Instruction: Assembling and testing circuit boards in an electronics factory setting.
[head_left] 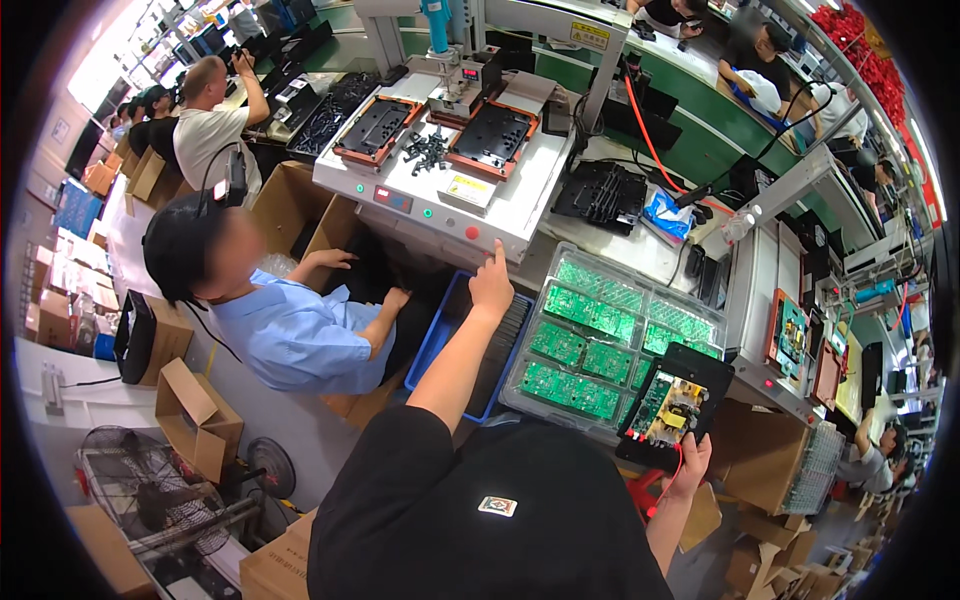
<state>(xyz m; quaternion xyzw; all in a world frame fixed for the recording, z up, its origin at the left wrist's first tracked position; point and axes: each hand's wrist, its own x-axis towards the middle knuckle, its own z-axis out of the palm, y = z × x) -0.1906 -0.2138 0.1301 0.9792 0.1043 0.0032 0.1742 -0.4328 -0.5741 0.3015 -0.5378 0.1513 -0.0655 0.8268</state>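
My left hand (491, 287) reaches forward with the index finger stretched out and the other fingers partly curled, and nothing in it. Its fingertip is at the front edge of a white bench machine (510, 245), just right of a red button (473, 233); I cannot tell if it touches. At the lower right my right hand (690, 465) grips the edge of a black plastic housing (704, 372). A circuit board with a yellow transformer (672, 418) sits inside that housing. A clear tray (515, 385) with several green circuit boards (585, 355) lies between my hands, partly under the housing.
A blue crate (432, 352) stands left of the tray. Close on my left sits a person in a blue shirt (290, 335). Black parts in orange-framed fixtures (494, 138) lie on the machine. Cardboard boxes (198, 415) and a fan (150, 490) stand lower left.
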